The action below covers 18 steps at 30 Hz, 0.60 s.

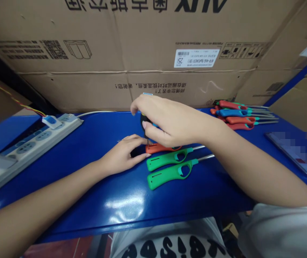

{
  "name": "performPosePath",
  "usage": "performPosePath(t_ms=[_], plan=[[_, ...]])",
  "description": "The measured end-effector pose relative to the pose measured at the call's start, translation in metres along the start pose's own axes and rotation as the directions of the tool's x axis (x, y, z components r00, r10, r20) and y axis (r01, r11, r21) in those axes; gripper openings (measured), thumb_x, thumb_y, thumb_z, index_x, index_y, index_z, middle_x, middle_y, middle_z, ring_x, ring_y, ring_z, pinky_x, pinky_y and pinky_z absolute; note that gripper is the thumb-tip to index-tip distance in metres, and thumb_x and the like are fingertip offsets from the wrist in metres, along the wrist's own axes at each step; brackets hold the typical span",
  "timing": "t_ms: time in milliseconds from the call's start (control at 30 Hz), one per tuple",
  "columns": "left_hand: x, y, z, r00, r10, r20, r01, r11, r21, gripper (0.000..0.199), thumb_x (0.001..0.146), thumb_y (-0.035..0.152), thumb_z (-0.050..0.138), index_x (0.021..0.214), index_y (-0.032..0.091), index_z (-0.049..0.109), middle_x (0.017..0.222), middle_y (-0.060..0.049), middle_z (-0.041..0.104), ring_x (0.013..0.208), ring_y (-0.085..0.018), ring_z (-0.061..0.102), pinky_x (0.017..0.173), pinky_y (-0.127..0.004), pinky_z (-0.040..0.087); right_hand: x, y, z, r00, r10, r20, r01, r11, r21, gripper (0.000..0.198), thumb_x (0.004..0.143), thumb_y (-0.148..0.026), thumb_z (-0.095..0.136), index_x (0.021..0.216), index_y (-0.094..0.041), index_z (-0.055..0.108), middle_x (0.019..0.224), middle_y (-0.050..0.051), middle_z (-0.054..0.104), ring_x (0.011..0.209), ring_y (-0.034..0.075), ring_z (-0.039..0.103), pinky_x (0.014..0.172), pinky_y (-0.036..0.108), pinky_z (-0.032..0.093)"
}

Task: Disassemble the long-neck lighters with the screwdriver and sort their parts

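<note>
Where the table [89, 200] begins at the far left, a white power strip [39, 141] lies slantwise, with a plug [51, 122] seated near its far end and red and yellow wires [10, 94] trailing from it. To the right of the strip, the left hand [122, 154] rests low over the blue surface, palm down and partly curled. Its thumb and forefinger come to either side of the butt end of an orange lighter [158, 148], pinching it lightly, while the other fingers lie bent close together.

Just above that end, the right hand [166, 116] is closed around the black handle of a screwdriver [143, 119], with the thumb pressed along the near side and the fingers arched over the top. The shaft points down and meets the butt of the orange lighter, which lies flat on the table, partly hidden beneath the right hand. Two green lighters, an upper one [163, 161] and a lower one [166, 175], lie just nearer the person, their metal tubes pointing right toward the right forearm.

Beyond that forearm, a pile of red, orange and blue lighters [232, 113] lies with tubes pointing right. A dark flat device [281, 148], its screen partly pixelated, sits at the right, near the pile.
</note>
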State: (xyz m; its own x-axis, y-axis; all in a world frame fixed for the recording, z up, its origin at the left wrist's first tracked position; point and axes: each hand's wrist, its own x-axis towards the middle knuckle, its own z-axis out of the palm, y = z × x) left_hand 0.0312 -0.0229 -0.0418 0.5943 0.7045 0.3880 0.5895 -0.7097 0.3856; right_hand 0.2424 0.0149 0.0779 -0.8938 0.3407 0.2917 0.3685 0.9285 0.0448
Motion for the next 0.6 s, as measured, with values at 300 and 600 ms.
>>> performPosePath(t_ms=[300, 600], plan=[[-0.0001, 0.0009, -0.0005, 1.0, -0.021, 0.013, 0.021, 1.0, -0.01, 0.032, 0.097, 0.042, 0.059, 0.121, 0.021, 0.064, 0.121, -0.009, 0.071, 0.113, -0.027, 0.066, 0.099, -0.042, 0.053, -0.0003, -0.0001, -0.0024, 1.0, -0.013, 0.019, 0.014, 1.0, -0.022, 0.028, 0.104, -0.034, 0.035, 0.115, -0.015, 0.051, 0.108, 0.011, 0.065, 0.094, 0.021, 0.059, 0.083, 0.034, 0.04], [-0.0011, -0.0009, 0.0007, 1.0, -0.014, 0.018, 0.014, 1.0, -0.006, 0.034, 0.097, 0.041, 0.06, 0.123, 0.019, 0.064, 0.123, -0.01, 0.071, 0.114, -0.027, 0.066, 0.099, -0.042, 0.053, -0.0003, -0.0051, -0.0063, 0.999, 0.038, 0.035, -0.036, 0.998, -0.049, 0.031, 0.102, -0.036, 0.035, 0.11, -0.014, 0.056, 0.099, 0.009, 0.068, 0.088, 0.021, 0.061, 0.079, 0.034, 0.04]])
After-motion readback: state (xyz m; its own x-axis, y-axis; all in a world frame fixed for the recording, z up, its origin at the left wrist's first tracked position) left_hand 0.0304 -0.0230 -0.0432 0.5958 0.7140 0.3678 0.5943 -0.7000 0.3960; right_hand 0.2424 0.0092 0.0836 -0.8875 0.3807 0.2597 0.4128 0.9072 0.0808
